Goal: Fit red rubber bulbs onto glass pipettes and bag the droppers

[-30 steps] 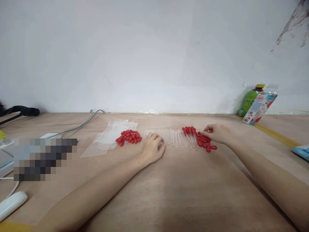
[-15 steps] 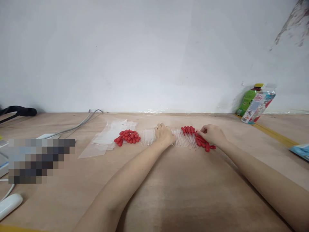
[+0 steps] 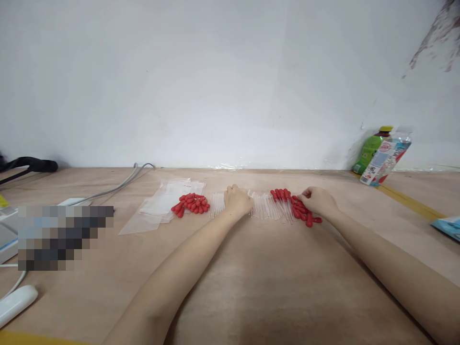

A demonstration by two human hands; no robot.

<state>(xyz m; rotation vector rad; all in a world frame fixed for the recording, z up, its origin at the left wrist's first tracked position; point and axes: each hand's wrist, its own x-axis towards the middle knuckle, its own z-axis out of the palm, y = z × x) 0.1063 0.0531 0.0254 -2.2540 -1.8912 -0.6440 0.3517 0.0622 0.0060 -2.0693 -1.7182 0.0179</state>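
Note:
A row of thin clear tubes point(image 3: 264, 206) lies side by side across the wooden table. My left hand point(image 3: 237, 201) rests over the middle of this row, its fingers curled down among the tubes; whatever they grip is hidden. Past the row's right end is a pile of loose red rubber bulbs point(image 3: 299, 211), where my right hand point(image 3: 319, 200) has thumb and fingers pinched together at the pile's upper edge. Several red-bulbed droppers point(image 3: 280, 194) lie next to it, their clear stems pointing toward me. Another heap of red bulbs point(image 3: 196, 205) sits left of the tubes.
Flat clear plastic bags point(image 3: 168, 199) are spread at the left, partly under the left red heap. Two bottles, one green point(image 3: 370, 152) and one clear with a printed label point(image 3: 384, 163), lean at the back right. A grey cable point(image 3: 118, 186) and white mouse point(image 3: 19, 302) lie left.
My left hand has shifted slightly left along the tubes, uncovering some on its right. My right hand stays by the red bulbs. The view has moved a little.

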